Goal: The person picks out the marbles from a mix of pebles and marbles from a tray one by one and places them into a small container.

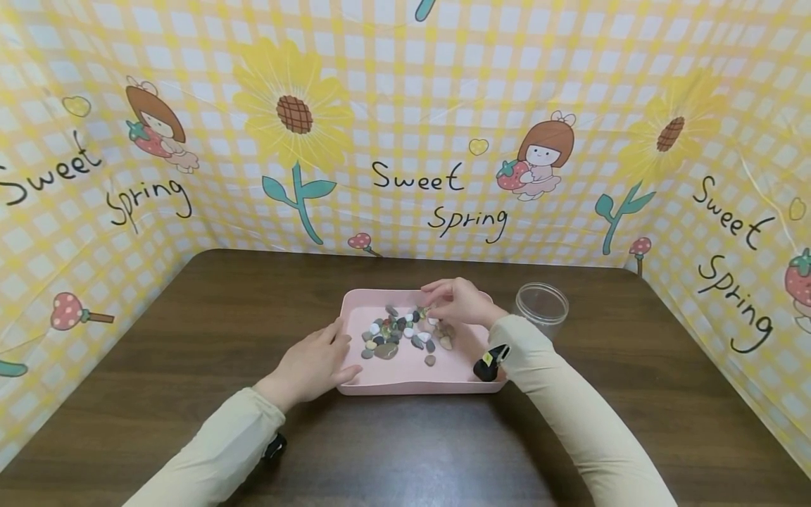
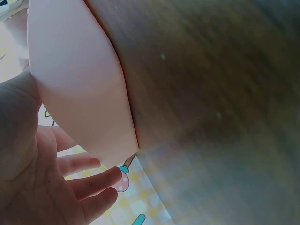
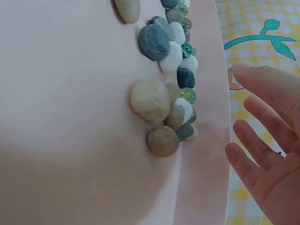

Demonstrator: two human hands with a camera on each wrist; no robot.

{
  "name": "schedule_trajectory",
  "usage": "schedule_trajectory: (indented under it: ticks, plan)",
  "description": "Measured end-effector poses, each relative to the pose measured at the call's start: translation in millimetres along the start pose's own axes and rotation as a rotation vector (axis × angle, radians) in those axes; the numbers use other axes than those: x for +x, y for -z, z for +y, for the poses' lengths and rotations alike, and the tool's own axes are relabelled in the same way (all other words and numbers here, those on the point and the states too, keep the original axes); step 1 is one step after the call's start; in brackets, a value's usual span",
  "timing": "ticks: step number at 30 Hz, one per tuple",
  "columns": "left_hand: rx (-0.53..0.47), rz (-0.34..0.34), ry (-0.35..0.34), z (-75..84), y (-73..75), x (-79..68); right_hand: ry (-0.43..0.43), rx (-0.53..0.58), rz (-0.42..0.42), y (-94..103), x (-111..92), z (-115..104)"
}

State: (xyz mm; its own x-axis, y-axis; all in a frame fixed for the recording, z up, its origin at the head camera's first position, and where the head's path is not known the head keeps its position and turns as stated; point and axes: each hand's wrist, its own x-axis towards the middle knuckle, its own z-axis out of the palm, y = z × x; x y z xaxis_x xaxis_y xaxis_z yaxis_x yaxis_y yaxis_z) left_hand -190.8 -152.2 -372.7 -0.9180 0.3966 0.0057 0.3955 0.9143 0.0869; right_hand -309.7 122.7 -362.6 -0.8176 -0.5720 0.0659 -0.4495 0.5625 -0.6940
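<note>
A pink tray [image 1: 415,386] holds a cluster of mixed pebbles [image 1: 386,351] and glass beads [image 3: 187,95]. My left hand [image 1: 310,366] rests at the tray's left side, thumb over the rim. In the left wrist view, the fingers [image 2: 96,180] of that hand lie loosely spread along the outer wall [image 2: 84,89]. Over the back of the tray, my right hand [image 1: 464,301] appears to pinch a small glass bead [image 3: 233,78] at the thumb tip; the index finger is largely hidden. Its other fingers [image 3: 255,126] are spread.
A clear open jar [image 1: 542,304] stands just right of the tray, beside the right forearm. The brown table [image 1: 405,451] backs onto a yellow checked cloth [image 1: 405,105] that rises behind it and on both sides.
</note>
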Motion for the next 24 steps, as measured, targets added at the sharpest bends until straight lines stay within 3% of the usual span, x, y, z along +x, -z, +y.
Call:
schedule_trajectory:
  ticks: [24]
  plan:
    - [0.007,-0.003,-0.002,-0.1,-0.1,0.6,0.058,0.003,0.047,19.5,-12,-2]
